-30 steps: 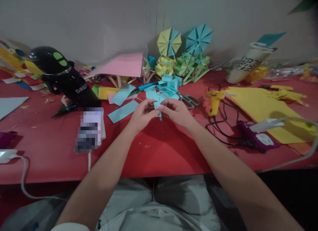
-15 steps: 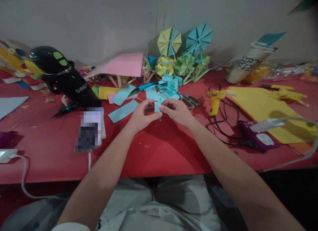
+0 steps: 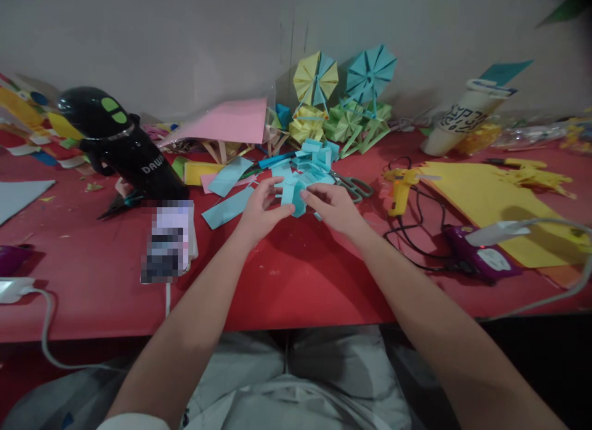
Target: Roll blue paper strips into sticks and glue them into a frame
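A small light-blue paper piece (image 3: 287,194), made up of a flat strip and a rounded, curled part, is held just above the middle of the red worktop (image 3: 296,282), between the two hands. By the left hand (image 3: 261,213) the strip side is held, with the thumb laid at its lower edge and the fingers bent behind and above it, the grasp being only slightly parted. The right hand (image 3: 333,206) is kept half curled, its thumb and fingertips brought to the right edge of the piece; whether the paper is pinched there or merely touched cannot be told.

Just beyond the fingers, a heap of light-blue folded paper strips (image 3: 318,153) is seen, with a pair of grey-green-handled scissors (image 3: 357,188) placed beside it, near the right hand. Near the left hand, a long flat light-blue paper rectangle (image 3: 226,208) is laid on the worktop. Farther to the right, a yellow glue gun (image 3: 399,194) is set down near a stack of yellow paper sheets (image 3: 490,202). To the left, a phone with a blurred screen (image 3: 166,242) is placed in front of a glossy black flask with green patches (image 3: 134,152)
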`<state>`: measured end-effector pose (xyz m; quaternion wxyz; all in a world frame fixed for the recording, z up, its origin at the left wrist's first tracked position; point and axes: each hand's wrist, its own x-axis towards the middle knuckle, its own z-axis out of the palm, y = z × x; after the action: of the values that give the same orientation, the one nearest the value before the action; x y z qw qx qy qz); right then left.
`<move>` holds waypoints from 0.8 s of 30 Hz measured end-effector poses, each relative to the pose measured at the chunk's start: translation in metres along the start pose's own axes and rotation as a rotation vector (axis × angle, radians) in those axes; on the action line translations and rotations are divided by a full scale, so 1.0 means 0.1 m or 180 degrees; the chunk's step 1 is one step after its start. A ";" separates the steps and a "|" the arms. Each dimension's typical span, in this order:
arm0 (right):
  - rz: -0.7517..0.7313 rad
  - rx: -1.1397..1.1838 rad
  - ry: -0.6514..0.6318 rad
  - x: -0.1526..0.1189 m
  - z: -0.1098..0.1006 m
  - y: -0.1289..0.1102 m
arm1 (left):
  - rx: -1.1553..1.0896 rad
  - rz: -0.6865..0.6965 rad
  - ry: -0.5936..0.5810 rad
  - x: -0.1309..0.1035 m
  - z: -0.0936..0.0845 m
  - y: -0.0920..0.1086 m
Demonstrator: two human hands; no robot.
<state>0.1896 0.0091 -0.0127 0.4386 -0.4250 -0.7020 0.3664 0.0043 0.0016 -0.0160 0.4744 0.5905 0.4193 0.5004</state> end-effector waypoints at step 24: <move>-0.0332 -0.0512 -0.0418 -0.01 -0.09 0.05 | -0.0383 -0.1009 -0.0440 0.00 -0.09 0.13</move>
<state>0.1992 0.0114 -0.0143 0.3745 -0.3968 -0.7775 0.3126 -0.0039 0.0007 -0.0028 0.6096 0.5205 0.4428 0.4018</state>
